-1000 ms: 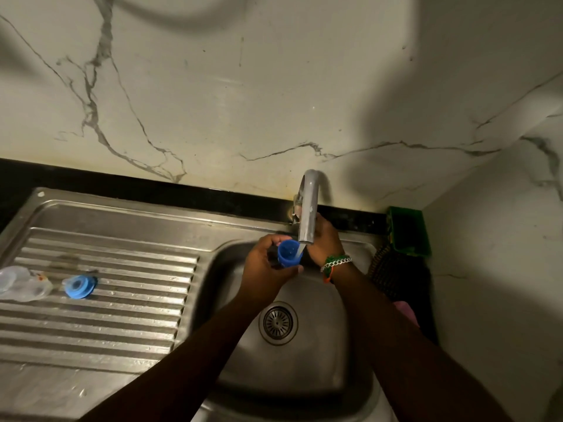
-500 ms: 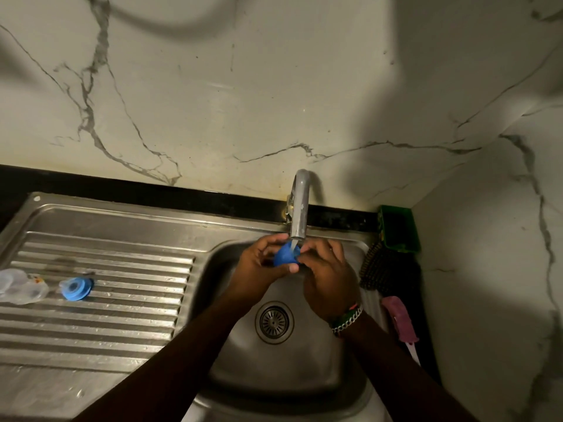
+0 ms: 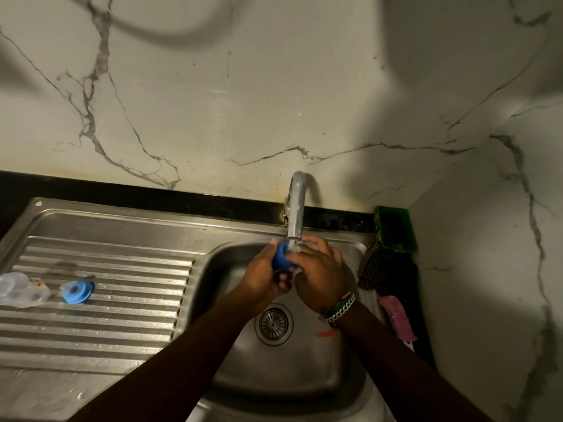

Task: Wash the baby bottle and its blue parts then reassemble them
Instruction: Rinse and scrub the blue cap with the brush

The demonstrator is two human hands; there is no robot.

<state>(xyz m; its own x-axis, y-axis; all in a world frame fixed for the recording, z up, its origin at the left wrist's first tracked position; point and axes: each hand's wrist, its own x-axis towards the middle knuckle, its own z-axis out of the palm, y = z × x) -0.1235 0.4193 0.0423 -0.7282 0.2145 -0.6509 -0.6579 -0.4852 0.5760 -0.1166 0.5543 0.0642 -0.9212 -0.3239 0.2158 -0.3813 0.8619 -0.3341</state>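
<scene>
A: From the head view, where does the wash stand?

B: Midway, I'd judge. The left hand is curled round a blue cap, holding it right under the tap, over the sink basin. Water runs onto it.

A: And the other hand?

B: The right hand is against the cap's open side, fingers bent over it, apparently rubbing. Whether it truly grips the cap I cannot tell.

A: The rest of the bottle?

B: The clear baby bottle lies on its side at the far left of the ribbed drainboard, with a blue ring just beside it. Both are apart from the cap.

A: So what's left?

B: Finishing this rinse, perhaps washing the other two if not yet done, then all the reassembly. Nothing is joined so far.
</scene>
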